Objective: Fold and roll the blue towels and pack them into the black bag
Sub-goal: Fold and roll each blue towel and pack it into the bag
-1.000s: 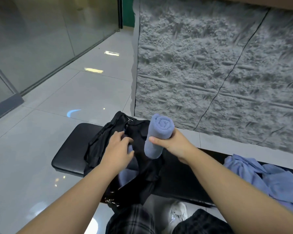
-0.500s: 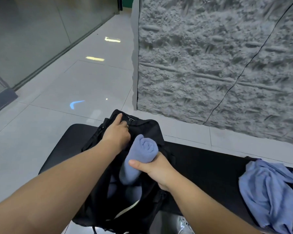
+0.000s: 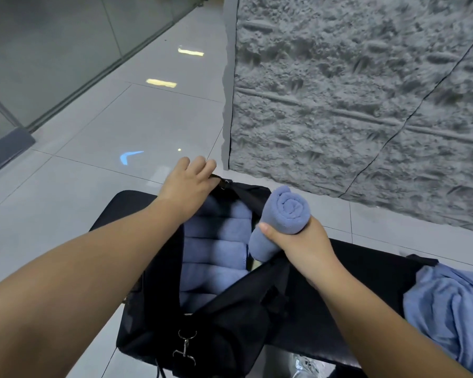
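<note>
1. Presently, black bag: lies unzipped on a black padded bench, mouth gaping upward; a metal clip hangs at its near end.
2. Rolled blue towels: several, packed side by side in a row inside the bag, filling the visible opening.
3. Left hand: at the far end of the bag, on its rim near the zipper; fingers extended over the edge, tips bent slightly downward. Whether they pinch the fabric cannot be told.
4. Right hand: fingers and thumb curled round one rolled towel, held tilted at the right rim of the opening, spiral end up and away from the person, lower end just inside the bag's edge.
5. Loose blue towels: crumpled unfolded pile on the bench at the right, well apart from the bag.
6. Surroundings: glossy tiled floor, rough grey textured wall behind the bench, glass partition at upper left.
</note>
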A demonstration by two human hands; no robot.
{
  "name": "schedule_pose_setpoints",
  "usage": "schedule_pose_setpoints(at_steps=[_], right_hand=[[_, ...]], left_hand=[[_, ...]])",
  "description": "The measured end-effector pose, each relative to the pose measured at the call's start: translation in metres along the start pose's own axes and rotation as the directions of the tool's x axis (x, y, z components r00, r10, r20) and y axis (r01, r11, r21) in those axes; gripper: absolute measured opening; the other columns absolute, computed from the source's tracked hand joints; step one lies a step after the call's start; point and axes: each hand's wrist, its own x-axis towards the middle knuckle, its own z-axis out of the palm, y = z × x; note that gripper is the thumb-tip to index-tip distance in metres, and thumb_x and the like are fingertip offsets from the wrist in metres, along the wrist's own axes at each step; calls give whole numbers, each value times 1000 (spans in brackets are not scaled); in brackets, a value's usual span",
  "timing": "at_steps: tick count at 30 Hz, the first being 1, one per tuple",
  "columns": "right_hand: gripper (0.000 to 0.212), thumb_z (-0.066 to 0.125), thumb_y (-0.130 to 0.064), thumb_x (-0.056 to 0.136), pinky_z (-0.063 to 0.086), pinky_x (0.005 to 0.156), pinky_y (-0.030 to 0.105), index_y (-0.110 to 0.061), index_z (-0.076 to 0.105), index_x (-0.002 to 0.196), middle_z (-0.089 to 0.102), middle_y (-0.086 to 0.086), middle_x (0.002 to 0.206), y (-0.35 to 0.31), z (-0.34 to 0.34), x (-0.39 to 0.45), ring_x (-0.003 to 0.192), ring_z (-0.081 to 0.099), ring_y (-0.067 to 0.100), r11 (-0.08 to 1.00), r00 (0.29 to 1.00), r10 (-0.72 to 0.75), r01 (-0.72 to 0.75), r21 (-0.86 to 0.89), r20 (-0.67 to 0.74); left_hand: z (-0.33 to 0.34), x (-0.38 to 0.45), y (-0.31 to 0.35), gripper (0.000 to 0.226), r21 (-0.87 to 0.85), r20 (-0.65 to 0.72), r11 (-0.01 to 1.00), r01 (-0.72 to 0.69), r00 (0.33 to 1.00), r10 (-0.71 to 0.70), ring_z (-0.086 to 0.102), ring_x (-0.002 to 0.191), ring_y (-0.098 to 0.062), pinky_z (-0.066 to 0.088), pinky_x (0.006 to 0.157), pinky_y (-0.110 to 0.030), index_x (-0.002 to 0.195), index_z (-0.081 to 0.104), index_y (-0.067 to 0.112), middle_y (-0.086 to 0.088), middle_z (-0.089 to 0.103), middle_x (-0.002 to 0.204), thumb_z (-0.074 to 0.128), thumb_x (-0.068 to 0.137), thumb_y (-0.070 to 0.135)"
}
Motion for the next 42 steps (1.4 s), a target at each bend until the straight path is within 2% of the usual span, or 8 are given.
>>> schedule_pose_setpoints(at_steps=[3,10,14,17,22,28,35,42], right_hand=[[26,81,-24,72,45,61,5,-34,59,84,65,-22,80,3,7,2,71,60,-15,1000,998,1,0,28,-58],[22,72,-15,78,38,51,15,-23,52,70,51,-15,62,-4,29,16,54,47,0,952,965,-258,263,-155,53],[20,55,-25,77,39,69,22,-41,46,83,47,-18,94,11,58,24,89,46,6,682,844,-388,533,-501,370],[42,61,-11,68,48,64,31,-29,60,106,58,-9,113,19,73,23,99,53,21,437,787,-447,606,-664,424],[52,84,-25,33,36,53,26,-24,64,81,60,-5,75,6,99,49,73,57,21,238,879,-327,433,-869,348],[35,47,-11,92,35,83,32,-12,43,126,45,8,124,-2,132,74,117,36,26,112,885,-248,429,-896,393],[39,54,-17,90,35,87,31,-11,38,125,43,7,126,6,157,94,118,34,25,194,931,-241,323,-926,274],[52,43,-23,96,34,85,28,-10,23,142,31,8,144,7,171,112,129,31,24,120,923,-259,322,-939,283]], left_hand=[[2,4,-7,52,-135,57,991,-7,998,15,21,128,-31,31,94,-37,134,40,43,-7,13,151,47,88,19],[2,17,-13,76,-688,308,681,251,950,-39,39,111,-28,41,88,-35,147,23,30,-8,34,128,46,82,-2],[2,25,-23,73,-790,354,538,294,935,10,40,113,-31,37,92,-30,148,23,26,-13,32,123,39,83,-4],[3,27,-32,73,-806,360,527,269,930,77,41,109,-32,34,83,-27,146,27,26,-9,33,108,35,83,-8],[6,21,-42,68,-807,280,572,150,949,146,39,91,-20,33,78,-25,144,35,22,-3,36,96,34,84,-10],[-1,22,-45,57,-801,228,595,72,954,193,37,85,-16,37,78,-30,137,42,15,-2,38,91,39,85,-9],[-11,19,-47,61,-837,241,540,89,946,218,33,85,-16,22,62,-24,140,40,18,-3,37,92,39,86,-9],[-5,15,-48,67,-844,247,525,108,947,204,35,102,-16,25,74,-17,146,29,21,0,35,98,31,88,-11]])
